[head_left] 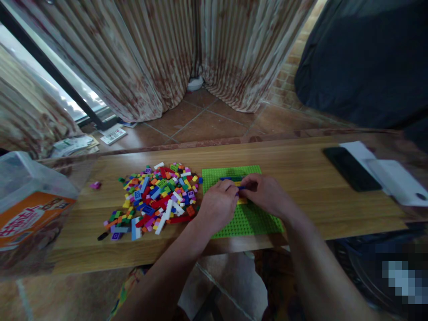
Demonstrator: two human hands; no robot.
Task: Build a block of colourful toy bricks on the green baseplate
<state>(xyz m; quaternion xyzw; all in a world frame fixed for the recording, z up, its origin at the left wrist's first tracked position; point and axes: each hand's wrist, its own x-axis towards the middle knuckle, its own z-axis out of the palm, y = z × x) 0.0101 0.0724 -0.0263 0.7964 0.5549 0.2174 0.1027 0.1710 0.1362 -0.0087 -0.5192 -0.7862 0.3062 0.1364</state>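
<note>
Brightly green, the studded baseplate (247, 219) lies flat.

Striped curtains (140, 53) reaching brown tiled floor (200, 118); daylight through window (85, 92) at left; brick-patterned wall (284, 82) right.

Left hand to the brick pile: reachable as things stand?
Likely yes: the left hand is at the green baseplate, the brick pile lies close beside it, and nothing visible stands between.
</note>
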